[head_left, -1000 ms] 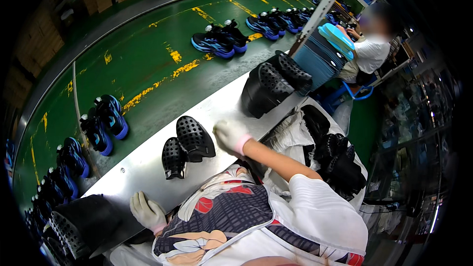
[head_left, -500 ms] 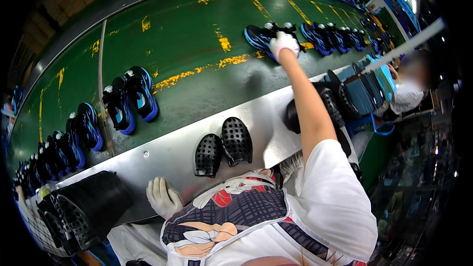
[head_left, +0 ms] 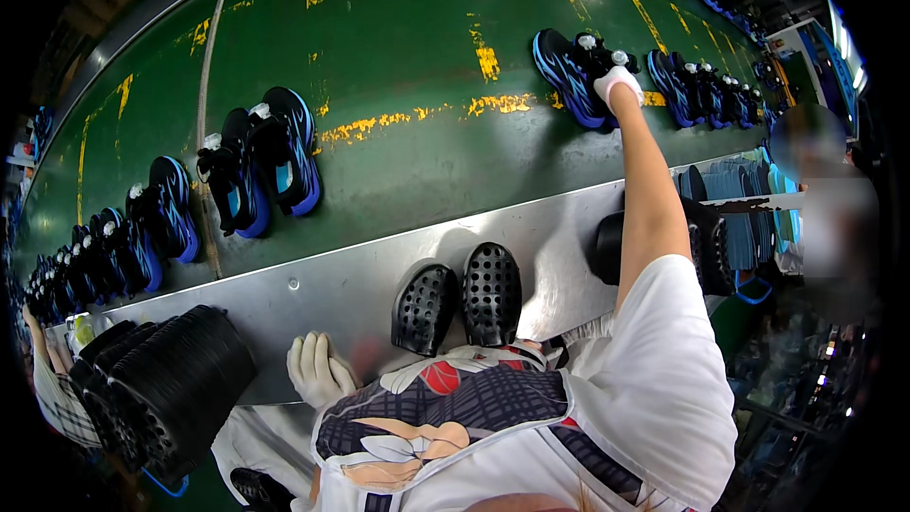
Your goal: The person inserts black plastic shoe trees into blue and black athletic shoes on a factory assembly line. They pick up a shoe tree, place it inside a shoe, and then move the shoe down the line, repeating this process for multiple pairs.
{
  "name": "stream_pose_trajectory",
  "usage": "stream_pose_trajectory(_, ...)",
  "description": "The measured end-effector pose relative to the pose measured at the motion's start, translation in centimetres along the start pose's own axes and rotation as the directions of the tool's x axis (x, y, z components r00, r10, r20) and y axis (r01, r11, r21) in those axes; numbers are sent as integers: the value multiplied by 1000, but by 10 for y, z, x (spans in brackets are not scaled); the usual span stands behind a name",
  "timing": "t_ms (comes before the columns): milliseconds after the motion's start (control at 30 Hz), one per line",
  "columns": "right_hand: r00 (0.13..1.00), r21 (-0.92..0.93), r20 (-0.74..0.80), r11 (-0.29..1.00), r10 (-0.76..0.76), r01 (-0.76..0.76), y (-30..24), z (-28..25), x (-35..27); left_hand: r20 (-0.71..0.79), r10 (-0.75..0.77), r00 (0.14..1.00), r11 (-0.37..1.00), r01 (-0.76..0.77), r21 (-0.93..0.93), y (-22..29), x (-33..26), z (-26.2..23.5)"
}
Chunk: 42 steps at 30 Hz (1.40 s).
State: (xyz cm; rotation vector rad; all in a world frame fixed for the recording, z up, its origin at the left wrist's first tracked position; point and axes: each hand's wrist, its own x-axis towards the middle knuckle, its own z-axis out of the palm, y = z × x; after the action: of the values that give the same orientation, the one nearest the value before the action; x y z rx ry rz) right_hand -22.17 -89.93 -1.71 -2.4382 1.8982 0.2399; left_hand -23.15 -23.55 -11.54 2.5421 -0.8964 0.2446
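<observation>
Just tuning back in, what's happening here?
The person's gloved right hand reaches across the green surface to a black-and-blue pair of sneakers; whether it grips them is hard to tell. The gloved left hand rests by the near edge of the metal ledge. Two perforated black pieces lie on the ledge between the hands, with a black stack further left.

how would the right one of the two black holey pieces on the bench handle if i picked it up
The black piece is probably light, being full of holes. It seems stiff, keeping a rounded shape. Pushed, it may slide, since the metal bench looks smooth.
</observation>
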Motion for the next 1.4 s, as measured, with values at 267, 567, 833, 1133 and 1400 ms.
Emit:
stream_pose_trajectory(267, 923, -27, 119, 928, -366, 372, -86, 13, -114, -26, -35, 999, 999, 34, -15, 6, -4, 1)
stream_pose_trajectory(567, 676, -13, 137, 681, -724, 732, -126, 4, -256, -97, -5, 995, 998, -1, -59, 15, 5, 5)
stream_pose_trajectory(833, 179, -78, 47, 175, -983, 982, -35, -2, -392, -19, -63, 998, 898, 48, -437, 27, 48, 5)
stream_pose_trajectory(1133, 154, -275, 114, 118, -981, 954, -12, 49, -421, 379, 154, 912, 749, 142, -647, 70, 73, 18)
stream_pose_trajectory(1400, 146, -215, 116, 118, -983, 969, -5, 36, -423, 622, 113, 775, 609, 441, -659, 67, 74, 6)
